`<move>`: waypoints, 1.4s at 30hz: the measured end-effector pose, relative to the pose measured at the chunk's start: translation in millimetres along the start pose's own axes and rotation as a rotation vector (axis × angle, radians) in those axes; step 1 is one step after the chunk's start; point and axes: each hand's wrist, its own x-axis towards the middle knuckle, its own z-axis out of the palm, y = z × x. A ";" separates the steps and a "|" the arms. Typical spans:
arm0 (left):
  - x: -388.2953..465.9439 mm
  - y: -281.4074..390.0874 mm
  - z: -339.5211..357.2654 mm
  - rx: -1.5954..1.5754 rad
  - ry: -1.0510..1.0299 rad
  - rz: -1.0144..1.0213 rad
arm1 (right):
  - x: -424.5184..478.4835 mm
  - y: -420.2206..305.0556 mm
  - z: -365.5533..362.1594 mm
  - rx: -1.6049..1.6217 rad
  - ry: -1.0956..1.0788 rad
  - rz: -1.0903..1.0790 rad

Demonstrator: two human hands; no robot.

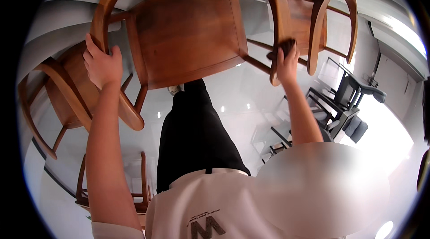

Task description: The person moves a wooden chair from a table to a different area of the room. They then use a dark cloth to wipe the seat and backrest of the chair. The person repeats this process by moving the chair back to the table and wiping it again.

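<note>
A wooden armchair with a curved rail and a flat seat (188,37) stands in front of me. My left hand (104,64) rests on the left arm of its rail (99,20), thumb on the inner side and fingers on the outer side. At the right arm of the rail, my right hand (288,62) has its fingers bent around a small dark brown object (287,47) pressed against the wood; whether it is a cloth or something else I cannot tell.
Similar wooden armchairs stand at the left (67,94) and upper right (317,31). Another wooden piece of furniture (143,178) is at the lower left. Dark-framed chairs (349,104) are grouped at the right on the pale glossy floor (221,94).
</note>
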 end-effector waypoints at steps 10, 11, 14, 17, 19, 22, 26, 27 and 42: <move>2.6 3.9 -5.0 -0.013 -0.030 -0.015 | -144.0 -27.8 31.7 0.377 0.144 0.491; 2.0 2.6 -4.1 -0.008 -0.033 -0.016 | -142.6 -26.0 35.9 0.357 0.197 0.469; -0.2 0.1 -5.9 0.010 -0.036 -0.028 | -143.2 -17.9 26.5 0.178 0.096 0.426; 1.0 4.3 -7.3 0.008 -0.037 -0.032 | -134.1 6.9 14.2 -0.047 -0.009 0.253; 0.3 2.7 -5.2 0.007 -0.050 -0.041 | -102.9 15.0 13.8 -0.073 0.029 0.120; -5.1 -3.2 -5.4 0.000 -0.056 -0.049 | -9.8 -21.7 8.0 -0.130 0.018 0.122; -4.1 -1.0 -3.0 -0.023 -0.054 -0.040 | 106.1 -59.0 21.2 -0.312 0.104 -0.060; -4.7 -0.7 -3.2 -0.033 -0.056 -0.035 | 134.3 -72.0 21.8 -0.335 0.127 -0.149; -1.8 -17.7 -3.6 -0.542 -0.015 -0.070 | 182.2 -450.0 90.2 -0.127 -0.021 -0.973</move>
